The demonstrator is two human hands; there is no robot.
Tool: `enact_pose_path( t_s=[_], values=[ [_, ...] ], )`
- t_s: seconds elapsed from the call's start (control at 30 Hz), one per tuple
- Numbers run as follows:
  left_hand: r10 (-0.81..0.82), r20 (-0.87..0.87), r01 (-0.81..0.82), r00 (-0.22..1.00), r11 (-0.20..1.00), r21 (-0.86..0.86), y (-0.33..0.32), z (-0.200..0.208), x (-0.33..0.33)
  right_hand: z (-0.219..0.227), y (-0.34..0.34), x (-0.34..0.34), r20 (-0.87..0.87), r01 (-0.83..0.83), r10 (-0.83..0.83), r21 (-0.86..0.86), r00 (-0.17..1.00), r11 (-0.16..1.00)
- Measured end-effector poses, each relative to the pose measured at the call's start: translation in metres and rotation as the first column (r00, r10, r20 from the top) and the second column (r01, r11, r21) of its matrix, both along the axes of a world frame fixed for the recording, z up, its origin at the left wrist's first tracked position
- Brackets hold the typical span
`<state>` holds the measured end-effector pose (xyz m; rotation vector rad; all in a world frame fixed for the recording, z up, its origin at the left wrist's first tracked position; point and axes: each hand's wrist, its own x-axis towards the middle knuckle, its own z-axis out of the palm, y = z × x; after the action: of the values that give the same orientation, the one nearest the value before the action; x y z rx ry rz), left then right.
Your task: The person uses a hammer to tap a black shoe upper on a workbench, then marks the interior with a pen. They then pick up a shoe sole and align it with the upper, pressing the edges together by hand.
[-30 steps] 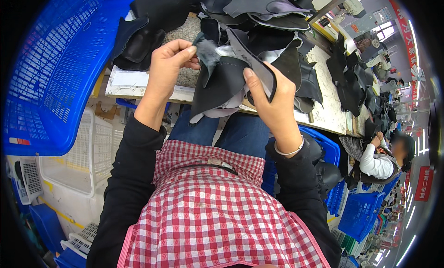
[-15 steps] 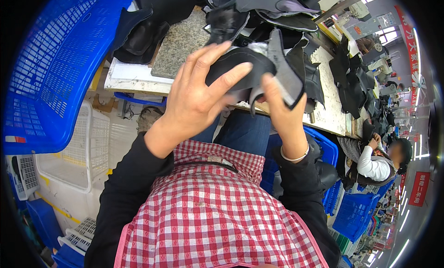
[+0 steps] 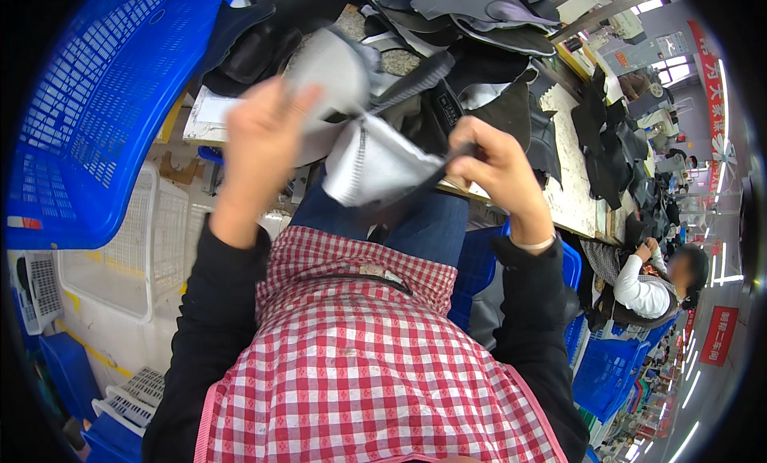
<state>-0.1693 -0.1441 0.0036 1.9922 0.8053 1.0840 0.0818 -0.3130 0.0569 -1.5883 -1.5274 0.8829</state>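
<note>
A shoe upper [image 3: 382,161] is stretched between my hands above my lap, its pale lining turned up and a dark zigzag seam across it. My left hand [image 3: 268,135] grips its far-left part, which is smeared by motion along with the hand. The dark right edge is pinched between the thumb and bent fingers of my right hand [image 3: 499,163]. Just beyond, black shoe pieces [image 3: 503,59] lie piled on the worktable [image 3: 575,199]. A small black device with a display [image 3: 447,107] shows among them, near my right hand.
A big blue basket [image 3: 96,119] rises at the left, above a white crate [image 3: 120,247]. Another blue basket [image 3: 571,263] stands under the table at the right. Farther right sits a person in white sleeves [image 3: 647,291], near more black pieces [image 3: 603,143].
The upper has been opened out, from its black outer side showing to its pale lining showing. My left hand has moved left, and my right hand slightly right.
</note>
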Motion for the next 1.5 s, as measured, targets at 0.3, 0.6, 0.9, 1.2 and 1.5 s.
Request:
enact_pose_path(
  t_s=[0.3,0.6,0.9,1.2,1.5],
  values=[
    [0.264,-0.185,-0.236,0.947,0.959,0.156,0.016,-0.058,-0.013,0.008,0.003,-0.042,0.198,-0.005,0.000,0.028,0.980,1.000],
    [-0.411,0.207,0.331,0.888,0.883,0.334,-0.069,-0.033,-0.003,0.022,-0.002,-0.056,0.422,-0.012,-0.017,0.068,0.906,0.998],
    [-0.044,0.056,-0.012,0.997,0.679,0.734,-0.070,-0.058,-0.037,0.010,-0.069,-0.110,0.742,-0.182,-0.132,0.326,0.657,0.928],
    [-0.388,-0.126,0.354,0.913,0.601,0.716,-0.102,-0.057,-0.071,-0.048,-0.130,-0.129,0.549,0.025,-0.401,0.568,0.734,0.823],
    [-0.624,-0.205,0.607,0.754,0.544,0.579,-0.095,-0.067,-0.029,-0.090,-0.149,-0.131,0.357,0.284,-0.566,0.597,0.744,0.750]
  ],
)
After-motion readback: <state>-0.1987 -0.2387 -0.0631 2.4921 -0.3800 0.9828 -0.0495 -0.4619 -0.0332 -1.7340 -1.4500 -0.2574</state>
